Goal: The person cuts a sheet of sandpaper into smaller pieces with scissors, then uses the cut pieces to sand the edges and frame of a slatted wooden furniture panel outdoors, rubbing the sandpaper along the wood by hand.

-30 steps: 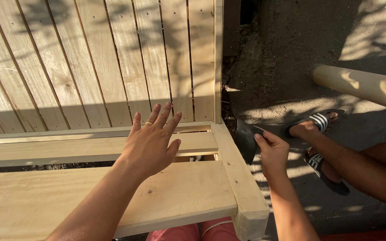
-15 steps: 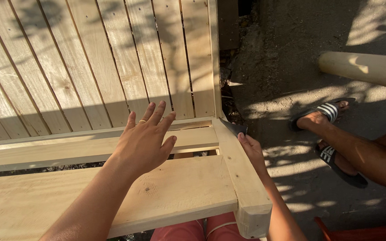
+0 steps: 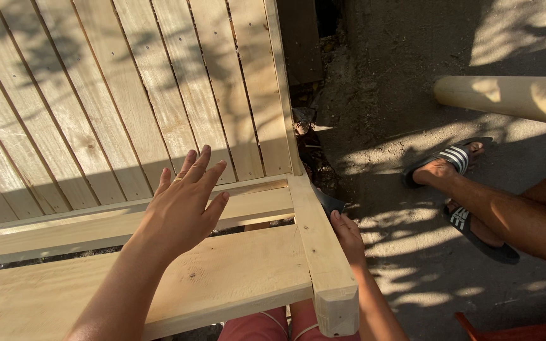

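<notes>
The left hand (image 3: 184,205) is hovering over the pale wooden frame (image 3: 222,278), fingers spread and holding nothing. The right hand (image 3: 347,237) is resting beside the end rail (image 3: 320,252), fingers loosely curled around nothing visible. The frame is lying across the person's lap and looks stiff and heavy, best gripped by that rail.

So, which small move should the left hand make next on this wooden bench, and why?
Probably lower the left hand flat onto the seat slat. It hovers open above the wood with spread fingers, while the right hand is beside the end rail, so the bench lacks a steadying hold.
</notes>
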